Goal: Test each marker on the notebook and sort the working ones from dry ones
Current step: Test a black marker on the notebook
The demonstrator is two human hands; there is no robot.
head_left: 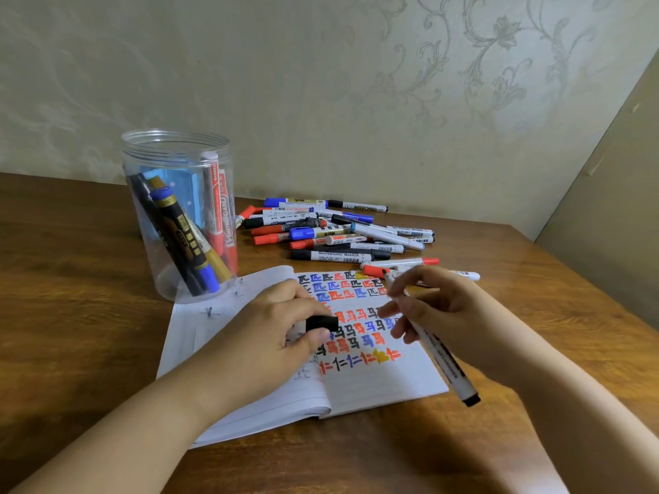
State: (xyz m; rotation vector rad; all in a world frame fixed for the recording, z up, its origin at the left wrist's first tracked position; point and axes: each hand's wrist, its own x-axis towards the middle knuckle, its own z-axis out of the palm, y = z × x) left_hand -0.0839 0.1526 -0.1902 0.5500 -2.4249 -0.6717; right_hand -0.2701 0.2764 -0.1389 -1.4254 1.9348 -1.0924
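An open notebook [374, 383] lies on the wooden table, its right page covered with red, blue and black test marks. My right hand [442, 315] holds an uncapped white marker [440, 347] above the page, bare tip pointing up and away, black end toward me. My left hand [271, 326] rests over the notebook's middle and pinches the black cap [322, 323]. A pile of markers [335, 229] lies beyond the notebook. A clear plastic jar [178, 162] at the left holds several markers.
Two red-capped markers [410, 265] lie just past the notebook's top edge, close to my right hand. A patterned wall stands behind the table. A beige panel [606, 208] borders the table on the right. Bare wood [71, 279] shows left of the jar.
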